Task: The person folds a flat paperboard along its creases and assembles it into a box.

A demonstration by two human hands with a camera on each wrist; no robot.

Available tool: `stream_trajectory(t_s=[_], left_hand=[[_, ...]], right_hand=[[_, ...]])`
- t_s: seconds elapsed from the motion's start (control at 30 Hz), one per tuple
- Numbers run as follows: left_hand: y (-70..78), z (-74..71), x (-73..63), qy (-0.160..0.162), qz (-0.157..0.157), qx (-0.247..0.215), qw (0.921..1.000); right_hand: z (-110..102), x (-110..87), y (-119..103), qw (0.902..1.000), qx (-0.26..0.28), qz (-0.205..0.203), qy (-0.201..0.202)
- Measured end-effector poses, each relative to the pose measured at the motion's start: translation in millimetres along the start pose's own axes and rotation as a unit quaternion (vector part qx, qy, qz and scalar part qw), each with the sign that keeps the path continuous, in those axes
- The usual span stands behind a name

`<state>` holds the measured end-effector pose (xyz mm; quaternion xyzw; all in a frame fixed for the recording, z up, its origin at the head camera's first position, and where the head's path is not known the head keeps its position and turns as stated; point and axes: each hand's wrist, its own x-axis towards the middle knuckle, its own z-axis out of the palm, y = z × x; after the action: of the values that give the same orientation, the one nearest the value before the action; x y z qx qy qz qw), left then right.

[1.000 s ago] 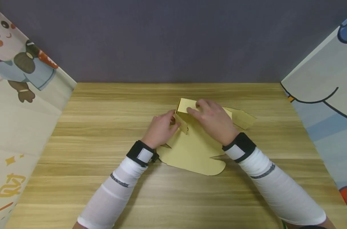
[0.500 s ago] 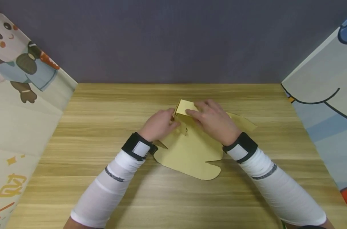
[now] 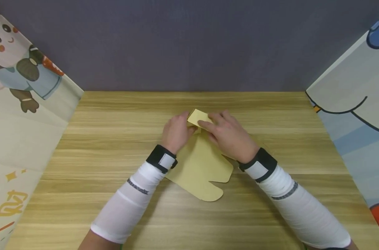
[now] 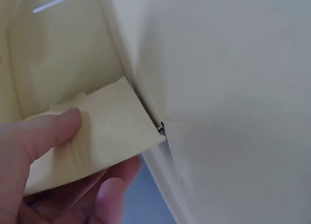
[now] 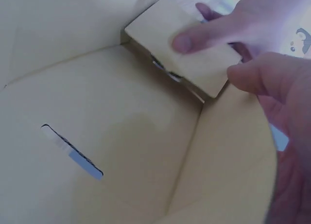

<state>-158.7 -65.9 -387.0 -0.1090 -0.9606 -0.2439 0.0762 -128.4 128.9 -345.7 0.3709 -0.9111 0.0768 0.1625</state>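
Observation:
A tan cardboard carton [image 3: 195,170], partly folded, is held between both hands over the table. Its broad panel faces the head camera, with a notched, rounded lower edge. My left hand [image 3: 176,132] pinches an end flap [image 4: 109,131], thumb on the inner face and fingers behind. My right hand [image 3: 232,138] grips the upper wall [image 3: 198,117], thumb on one side and fingers on the other. Inside the carton, the right wrist view shows a narrow slot [image 5: 73,151] in a panel, and the left thumb lying on the flap. Some fingertips are hidden behind the cardboard.
The wood-grain table [image 3: 114,139] extends around the carton. A dark grey wall [image 3: 189,45] rises behind it. Printed cartoon panels [image 3: 20,62] flank the table on both sides. Black straps [image 3: 261,165] circle both wrists over white sleeves.
The carton has turned, its lower rounded edge swinging left and toward the body. The side flap seen at the right is out of sight. The left hand has shifted slightly away from the body.

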Motion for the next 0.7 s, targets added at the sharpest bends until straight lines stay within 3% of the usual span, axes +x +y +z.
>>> stream_trajectory(t_s=[0.23,0.7], left_hand=[[-0.8,2.4,5.2,0.038,-0.023,0.035,0.9984],[-3.9,10.0,9.5,0.088,-0.029,0.064,0.9936]], right_hand=[[0,0.3,-9,0.9999,0.012,-0.006,0.003],[0,0.7,-19,1.0000,0.004,-0.002,0.002]])
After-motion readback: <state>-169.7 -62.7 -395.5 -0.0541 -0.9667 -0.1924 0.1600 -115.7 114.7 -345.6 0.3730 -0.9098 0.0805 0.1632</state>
